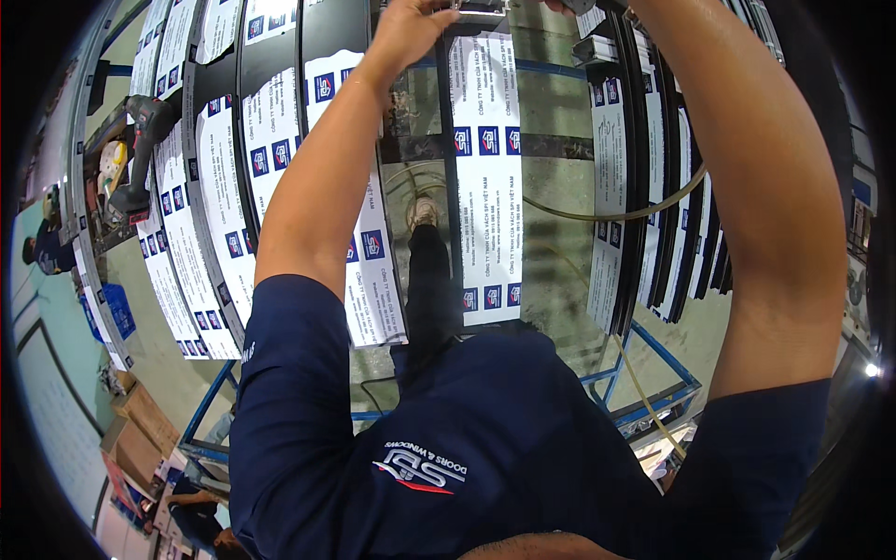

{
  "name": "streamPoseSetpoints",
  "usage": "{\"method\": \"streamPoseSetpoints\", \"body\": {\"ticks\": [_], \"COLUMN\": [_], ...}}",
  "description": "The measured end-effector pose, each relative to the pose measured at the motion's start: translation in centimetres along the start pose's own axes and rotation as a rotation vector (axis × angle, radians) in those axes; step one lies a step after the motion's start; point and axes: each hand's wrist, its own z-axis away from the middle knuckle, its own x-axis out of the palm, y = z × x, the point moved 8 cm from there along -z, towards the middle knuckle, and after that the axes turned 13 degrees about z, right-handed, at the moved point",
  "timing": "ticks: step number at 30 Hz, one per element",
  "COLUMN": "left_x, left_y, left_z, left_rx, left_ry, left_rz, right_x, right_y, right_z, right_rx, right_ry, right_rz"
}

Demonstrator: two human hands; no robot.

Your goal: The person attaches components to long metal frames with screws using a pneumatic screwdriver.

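Observation:
In front of me lies a long profile (488, 187) wrapped in white printed film with blue squares. Near its far end, at the top edge of the view, is a small shiny metal piece (482, 11). My left hand (411, 30) reaches up to this piece from the left, its fingers bent and closed at the piece's left side. Only a few fingertips of my right hand (557, 5) show at the top edge. Beside them is a rounded grey object (588, 17), partly cut off, which the hand seems to grip; its kind is hidden.
More film-wrapped profiles (219, 177) lie side by side at left, others (609, 168) at right. A cordless power tool (145, 149) rests at far left. A hose (644, 213) loops across on the right. Blue metal frames (653, 350) stand below. Other people (51, 247) are at far left.

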Motion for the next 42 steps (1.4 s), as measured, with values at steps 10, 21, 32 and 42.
{"method": "streamPoseSetpoints", "body": {"ticks": [10, 21, 32, 42], "left_x": [3.5, 3.5, 3.1, 0.2], "left_y": [15.9, 14.2, 13.0, 5.0], "left_z": [-2.6, -2.1, -1.5, 0.3], "left_rx": [0.197, 0.259, 0.128, 0.164], "left_ry": [-0.163, -0.093, -0.092, -0.147], "left_rz": [0.119, 0.194, 0.215, -0.475], "right_x": [2.4, 3.3, 2.8, 1.0], "right_y": [0.3, -0.3, -1.0, -4.0], "right_z": [-2.0, -3.1, -3.6, -3.2], "right_rx": [-0.031, -0.078, -0.098, -0.265], "right_ry": [-0.041, -0.07, -0.074, 0.022], "right_rz": [-0.059, -0.084, -0.105, 0.386]}}
